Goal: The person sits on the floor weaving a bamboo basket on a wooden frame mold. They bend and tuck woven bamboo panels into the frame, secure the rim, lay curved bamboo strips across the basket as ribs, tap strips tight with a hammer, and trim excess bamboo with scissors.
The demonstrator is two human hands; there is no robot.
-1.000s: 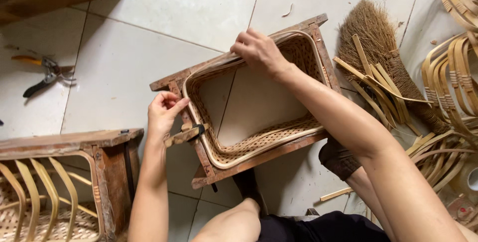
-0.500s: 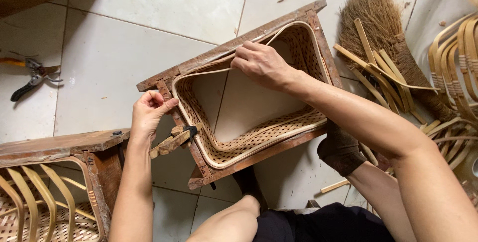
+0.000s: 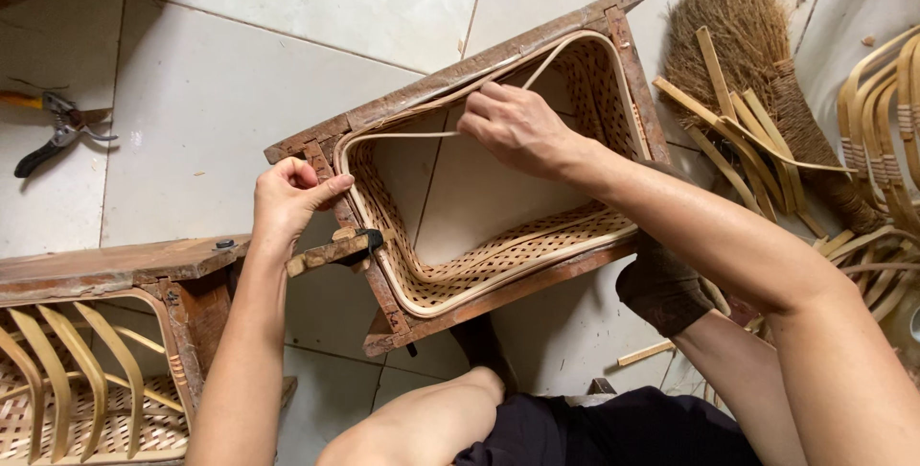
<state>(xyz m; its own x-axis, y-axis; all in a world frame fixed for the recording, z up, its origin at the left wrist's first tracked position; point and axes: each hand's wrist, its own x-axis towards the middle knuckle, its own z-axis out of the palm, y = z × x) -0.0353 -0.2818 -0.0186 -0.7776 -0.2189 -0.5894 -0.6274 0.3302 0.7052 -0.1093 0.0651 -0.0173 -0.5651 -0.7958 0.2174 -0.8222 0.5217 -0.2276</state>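
A worn wooden frame lies on the tiled floor with a woven cane basket fitted inside it. My right hand reaches into the basket and pinches a thin pale cane strip that runs along the inner rim. My left hand grips the frame's left corner, thumb against the rim. Just below it a small wooden clamp bites the frame's left side. My knees and a dark sock press against the frame's near edge.
A second wooden frame with bent cane ribs sits at lower left. Pruning shears lie on the tiles at far left. A straw broom, loose bamboo slats and curved cane hoops crowd the right side.
My right hand has slid down from the frame's far edge into the basket, pulling the cane strip along the inner rim. The left hand stays at the corner.
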